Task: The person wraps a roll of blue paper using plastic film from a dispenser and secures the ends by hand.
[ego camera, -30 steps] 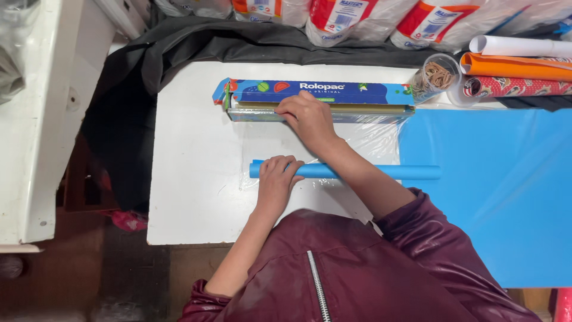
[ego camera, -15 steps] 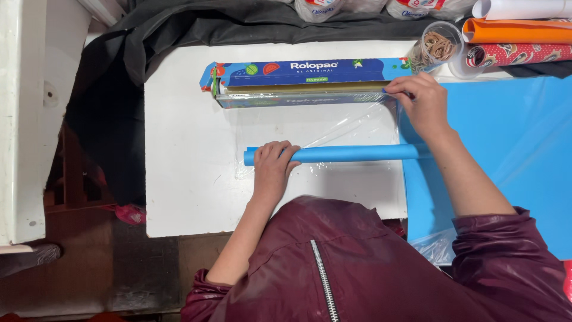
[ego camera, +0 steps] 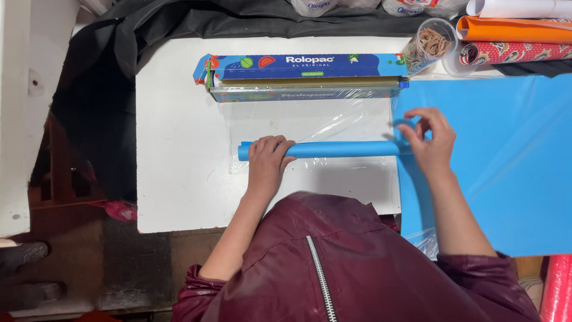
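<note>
A: Left side?

B: My left hand (ego camera: 269, 160) lies flat on the rolled blue paper tube (ego camera: 339, 149), fingers curled over it, pinning it to the white tabletop (ego camera: 173, 149). Clear plastic film (ego camera: 310, 122) runs under it from the long blue dispenser box (ego camera: 307, 76).

A: Right?

B: My right hand (ego camera: 430, 142) is at the tube's far end, fingers half open, pinching at the film edge. Wrapping step, I judge; next needs film taut. Blue sheet (ego camera: 506, 173) adjoins; jar of rubber bands (ego camera: 430, 43) behind.
</note>
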